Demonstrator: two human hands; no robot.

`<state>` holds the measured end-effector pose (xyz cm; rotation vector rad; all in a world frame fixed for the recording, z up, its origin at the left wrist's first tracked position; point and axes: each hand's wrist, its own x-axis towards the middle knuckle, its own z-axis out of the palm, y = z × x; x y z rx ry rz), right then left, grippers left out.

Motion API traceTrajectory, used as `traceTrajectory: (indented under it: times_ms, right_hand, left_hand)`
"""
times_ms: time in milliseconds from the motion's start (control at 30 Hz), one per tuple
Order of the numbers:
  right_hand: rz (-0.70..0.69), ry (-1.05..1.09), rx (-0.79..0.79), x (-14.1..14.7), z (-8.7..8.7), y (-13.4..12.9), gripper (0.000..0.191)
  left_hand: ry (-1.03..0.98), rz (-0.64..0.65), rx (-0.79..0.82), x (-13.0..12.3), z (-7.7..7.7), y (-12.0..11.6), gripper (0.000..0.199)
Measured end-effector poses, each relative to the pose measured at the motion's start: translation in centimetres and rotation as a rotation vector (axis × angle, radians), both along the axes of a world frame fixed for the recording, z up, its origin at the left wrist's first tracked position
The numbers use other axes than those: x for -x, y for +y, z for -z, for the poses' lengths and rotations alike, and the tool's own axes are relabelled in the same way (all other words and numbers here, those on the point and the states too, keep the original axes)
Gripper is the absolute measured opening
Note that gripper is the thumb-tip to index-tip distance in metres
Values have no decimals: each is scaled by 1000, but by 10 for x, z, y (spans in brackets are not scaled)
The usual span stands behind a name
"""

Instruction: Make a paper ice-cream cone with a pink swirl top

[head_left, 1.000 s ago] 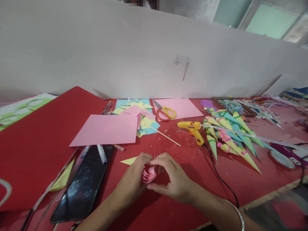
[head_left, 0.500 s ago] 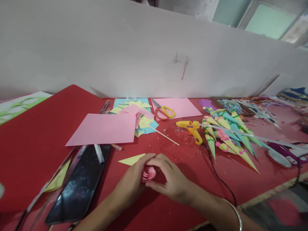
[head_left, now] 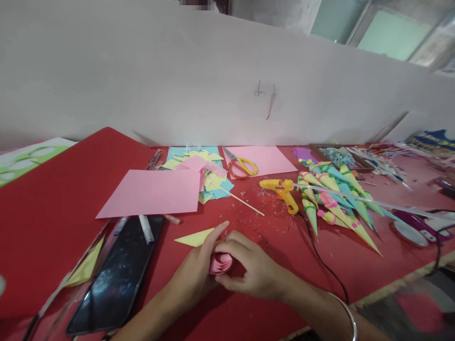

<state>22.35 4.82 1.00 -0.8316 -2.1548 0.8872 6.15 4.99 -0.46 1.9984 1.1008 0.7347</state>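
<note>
A small curled roll of pink paper (head_left: 221,264), with layered edges, is held between my two hands above the red table. My left hand (head_left: 199,265) wraps its left side, index finger stretched out past it. Thumb and fingers of my right hand (head_left: 249,267) close on its right side; a bangle circles that wrist. Just beyond my left hand lies a folded yellow paper triangle (head_left: 194,238). A yellow glue gun (head_left: 283,190) with a long clear glue stick rests further off to the right. Left of my hands is a black phone (head_left: 113,279).
Pink sheets (head_left: 152,192), a pile of coloured paper pieces (head_left: 209,175), scissors (head_left: 242,166) and a thin stick (head_left: 241,201) lie along the back. Paper cones (head_left: 334,194) are heaped at right near a tray (head_left: 343,156). A large red board (head_left: 71,213) covers the left.
My left index finger has straightened and lifted away from the paper roll. My right fingers have shifted slightly on it, and the roll sits a little lower.
</note>
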Motion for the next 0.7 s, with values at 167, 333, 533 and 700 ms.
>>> traceTrajectory:
  times_ms: [167,333,533,700]
  right_hand:
    - [11,-17,9,-1,1,1,27]
    - [0,-41,18,-3,2,1,25]
    - [29,-47,11,-2,3,1,23]
    - [36,-71,-28,-1,4,1,19]
  left_hand:
    - [8,55,-43,1,4,0,82]
    - [24,52,-71,-2,5,-2,77]
    - [29,40,-112,-4,5,0,79]
    - [76,9,-119,-5,5,-1,82]
